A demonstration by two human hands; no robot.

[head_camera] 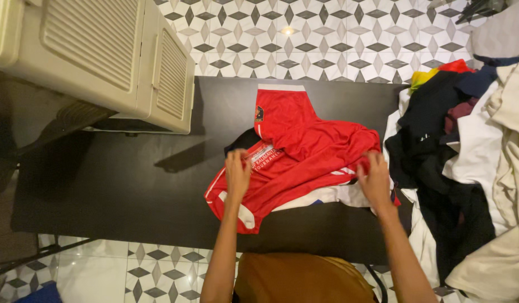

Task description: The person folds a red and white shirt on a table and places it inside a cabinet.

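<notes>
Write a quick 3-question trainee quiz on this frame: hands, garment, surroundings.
1. True or false: both hands grip the red jersey on the black table.
2. Multiple choice: where is the pile of clothes? A) at the table's right end B) under the table C) on the cabinet
3. Fill in: the cream louvred cabinet sits at the table's far ____ corner.

Key:
1. True: the left hand pinches the cloth near the white print, and the right hand grips its right edge.
2. A
3. left
</notes>
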